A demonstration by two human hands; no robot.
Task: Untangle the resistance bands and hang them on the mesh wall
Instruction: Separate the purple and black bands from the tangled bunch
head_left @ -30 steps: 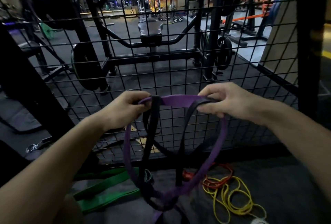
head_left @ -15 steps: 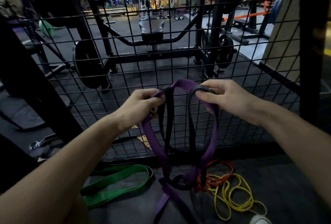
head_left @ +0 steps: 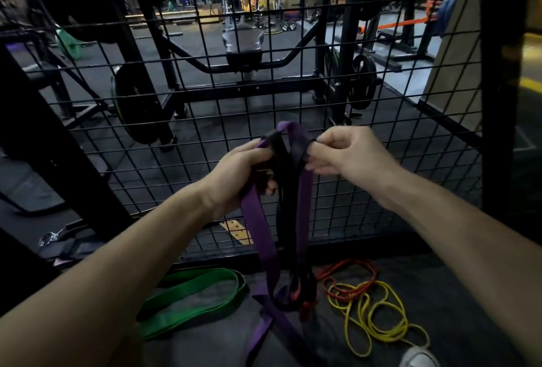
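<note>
1. Two bands hang before the mesh wall [head_left: 381, 161], none hooked on it yet — the untangling step looks unfinished.
2. Purple band [head_left: 259, 229] and black band [head_left: 283, 158] cross at the top.
3. Left hand [head_left: 237, 173] grips both; right hand [head_left: 343, 152] pinches the black loop — next, probably draw it free.

Single head-worn view, forward and down, close on the hands [head_left: 296, 161], facing the mesh wall [head_left: 181, 144].
</note>
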